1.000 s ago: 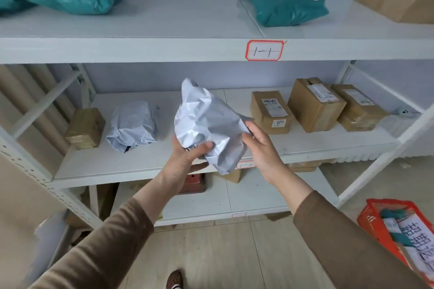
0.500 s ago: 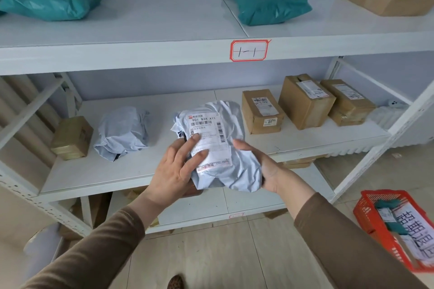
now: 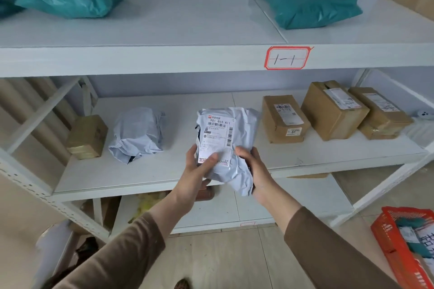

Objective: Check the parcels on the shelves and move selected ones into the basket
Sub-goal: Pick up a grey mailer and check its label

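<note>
Both hands hold a crumpled grey parcel (image 3: 237,148) at the middle of the frame, in front of the middle shelf (image 3: 164,171). Its long axis runs nearly upright, leaning slightly so the bottom end trails toward the lower right. The white shipping label (image 3: 217,138) faces the camera, its printed heading at the top. The left hand (image 3: 196,171) grips the lower left edge, thumb pressed onto the label's bottom. The right hand (image 3: 254,169) curls its fingers round the right side from behind. Another grey parcel (image 3: 137,134) lies on the shelf to the left. The red basket (image 3: 394,248) sits on the floor at lower right, well apart from the hands.
</note>
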`<state>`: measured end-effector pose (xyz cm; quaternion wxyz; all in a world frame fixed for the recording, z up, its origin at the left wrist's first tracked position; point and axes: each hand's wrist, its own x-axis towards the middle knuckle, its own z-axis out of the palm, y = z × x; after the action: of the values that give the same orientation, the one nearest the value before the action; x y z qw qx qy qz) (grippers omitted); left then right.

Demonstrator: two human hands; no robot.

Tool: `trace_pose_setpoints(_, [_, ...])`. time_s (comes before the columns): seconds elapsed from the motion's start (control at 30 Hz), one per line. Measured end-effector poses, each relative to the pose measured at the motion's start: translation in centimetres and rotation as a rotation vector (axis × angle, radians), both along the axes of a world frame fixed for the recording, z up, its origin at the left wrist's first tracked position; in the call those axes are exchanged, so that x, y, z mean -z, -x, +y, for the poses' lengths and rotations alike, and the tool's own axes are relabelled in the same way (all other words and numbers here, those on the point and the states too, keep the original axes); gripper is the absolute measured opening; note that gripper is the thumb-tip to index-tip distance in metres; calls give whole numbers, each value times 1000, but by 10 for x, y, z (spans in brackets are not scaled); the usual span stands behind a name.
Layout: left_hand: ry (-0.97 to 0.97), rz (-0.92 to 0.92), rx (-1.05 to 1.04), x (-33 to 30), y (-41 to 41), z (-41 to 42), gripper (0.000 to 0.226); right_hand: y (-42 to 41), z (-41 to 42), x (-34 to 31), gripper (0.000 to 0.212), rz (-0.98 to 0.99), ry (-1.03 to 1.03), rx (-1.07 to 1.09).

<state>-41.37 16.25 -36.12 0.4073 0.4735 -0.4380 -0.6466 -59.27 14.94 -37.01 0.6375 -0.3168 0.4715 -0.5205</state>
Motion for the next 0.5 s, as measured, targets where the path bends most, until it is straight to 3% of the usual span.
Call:
trace_pose_setpoints(0.17, [-153,89,-164,19,-14,-56,79,-23,-54,7,58,137,-164,-174])
trace_pose_setpoints(0.33, [-207,111,-294,32,-26,-120,84,-46,-122,8,62,199,-205,-194])
trace_pose_setpoints(0.5, [-234,40,-368,44,-39,-178,83,-67,-166,21,21,274,-162,-153])
